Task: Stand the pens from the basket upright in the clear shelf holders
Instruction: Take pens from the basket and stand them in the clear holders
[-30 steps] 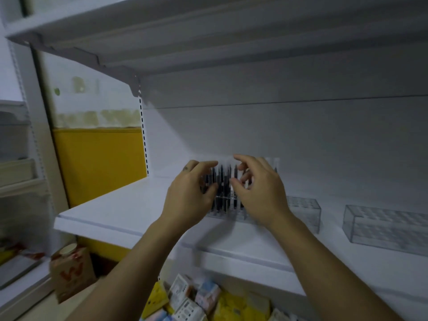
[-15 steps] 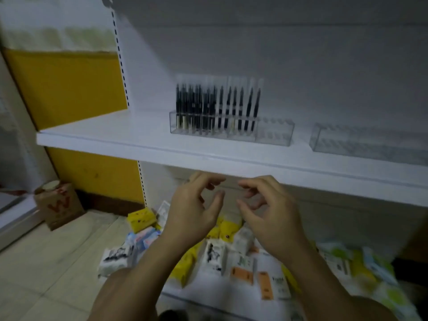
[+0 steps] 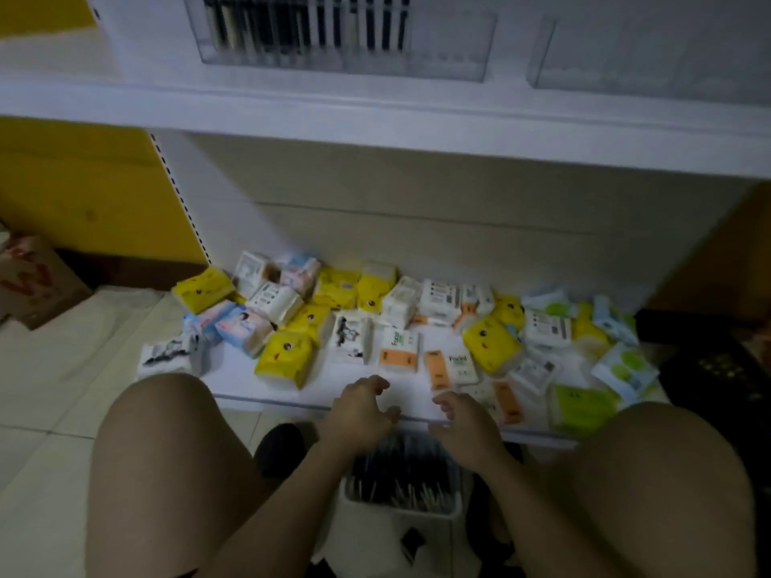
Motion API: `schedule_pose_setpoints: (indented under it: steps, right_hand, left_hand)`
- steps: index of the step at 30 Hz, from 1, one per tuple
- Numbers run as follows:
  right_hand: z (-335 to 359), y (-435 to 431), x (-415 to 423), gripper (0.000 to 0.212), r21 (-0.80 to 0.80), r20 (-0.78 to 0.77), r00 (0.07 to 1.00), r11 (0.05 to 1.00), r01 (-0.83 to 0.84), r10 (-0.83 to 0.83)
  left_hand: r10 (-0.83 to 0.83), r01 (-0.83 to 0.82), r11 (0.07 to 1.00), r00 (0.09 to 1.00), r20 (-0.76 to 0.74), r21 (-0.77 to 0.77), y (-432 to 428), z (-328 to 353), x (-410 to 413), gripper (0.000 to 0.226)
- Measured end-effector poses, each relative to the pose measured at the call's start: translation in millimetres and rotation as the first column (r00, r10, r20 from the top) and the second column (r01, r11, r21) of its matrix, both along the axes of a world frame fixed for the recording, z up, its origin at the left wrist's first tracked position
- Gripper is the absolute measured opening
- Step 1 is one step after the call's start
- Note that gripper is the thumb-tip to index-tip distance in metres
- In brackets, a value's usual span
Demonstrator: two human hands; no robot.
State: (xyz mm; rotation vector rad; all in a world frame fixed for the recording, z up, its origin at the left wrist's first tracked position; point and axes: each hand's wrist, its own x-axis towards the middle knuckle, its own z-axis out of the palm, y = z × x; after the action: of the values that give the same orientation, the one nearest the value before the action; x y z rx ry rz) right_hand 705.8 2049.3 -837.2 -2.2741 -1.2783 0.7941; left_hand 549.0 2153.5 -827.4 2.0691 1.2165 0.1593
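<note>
The slim dark-bodied pens (image 3: 400,473) lie bundled in the small white plastic basket (image 3: 400,510) on the floor between the person's knees, pale ends toward the camera; they look light, stiff and smooth, so one would likely roll or slip from a loose pinch; the sensible hold, I judge, is at mid-barrel between thumb and two fingers, or round a small sheaf, with the ends kept level for the slots; motion blur hides their caps and tips.

The left hand (image 3: 359,415) hovers over the far rim of the basket, fingers loosely curved downward, nothing in it; the right hand (image 3: 463,427) hangs just beside it in the same slack curl, likewise holding nothing; neither touches a pen.

Containers, from the left: a brown cardboard box with red print (image 3: 33,281) stands on the floor, its contents not visible; the low white shelf board (image 3: 233,379) carries a scatter of small soft tissue packs in yellow, white, blue and green (image 3: 283,352); the basket is well filled; up on the white upper shelf (image 3: 375,114), the clear rectangular plastic holder (image 3: 442,48) has dark pens standing upright (image 3: 308,22) across its left and middle parts, while its right end looks unfilled; the second clear plastic holder (image 3: 646,52), further right, appears to hold nothing, though blur and the frame edge make that uncertain.
</note>
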Motion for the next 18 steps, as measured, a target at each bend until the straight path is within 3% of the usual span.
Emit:
schedule_pose_setpoints:
  steps: [6,12,15,18]
  right_hand:
    - [-59.2,-4.1,-5.7,0.039,-0.199,-0.068,0.996,0.977,-0.078,0.066]
    - [-98.2,-3.6,-7.5,0.050,-0.358,-0.101,0.993,0.930,-0.085,0.052]
    - [-115.5,-5.6,-3.7,0.048,-0.436,-0.141,0.989,0.893,-0.107,0.050]
    - [-129.2,-1.9,-3.6,0.042,-0.509,-0.168,0.985,0.854,-0.109,0.026]
  left_hand:
    - [-0.035,-0.008,0.974,0.982,-0.183,-0.226,-24.8,-78.8,-10.9,0.034]
    - [-0.052,-0.025,0.933,0.978,-0.201,-0.360,-34.0,-114.8,3.3,0.035]
    - [0.003,-0.100,0.912,0.971,-0.238,-0.397,-34.8,-130.0,0.8,0.047]
    - [0.022,-0.137,0.880,0.968,-0.251,-0.455,-34.0,-143.4,-5.9,0.039]
